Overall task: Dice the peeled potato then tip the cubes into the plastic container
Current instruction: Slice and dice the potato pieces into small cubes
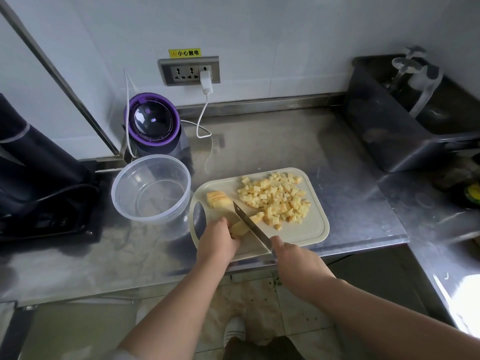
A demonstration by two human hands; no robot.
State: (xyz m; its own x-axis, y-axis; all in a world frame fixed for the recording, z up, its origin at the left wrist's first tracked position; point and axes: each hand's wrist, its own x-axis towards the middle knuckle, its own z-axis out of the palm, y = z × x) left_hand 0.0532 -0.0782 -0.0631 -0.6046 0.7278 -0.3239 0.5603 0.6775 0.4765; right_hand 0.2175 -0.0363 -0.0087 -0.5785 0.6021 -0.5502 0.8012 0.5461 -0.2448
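So the person is standing at a stainless steel worktop (259, 141) with a cream cutting board (311, 229) sitting right at the front edge. The left hand (217, 239) is curling its fingers over a potato piece (239, 228) at the near left part of the board, pinning it down. The right hand (293, 258) is wrapping tight around the handle of a knife (250, 224). The handle itself is hiding inside the fist, and the blade is angling away toward the back left, lying right against that piece.

Another chunk of potato (219, 199), already sliced but hanging together, is sitting just behind, near the board's left end. A big pile of potato cubes (275, 201) is spreading across the far right half of the board.

The clear plastic container (150, 189) is waiting just left of the board, with no cubes in it.

Behind it, toward the back left corner, a purple-rimmed gadget (153, 120) is sitting under a wall socket (189, 71), with a white charger (206, 80) plugged in. A dark tub (389, 131) is taking up the back right corner, and a black appliance (39, 178) is sitting off the left end.
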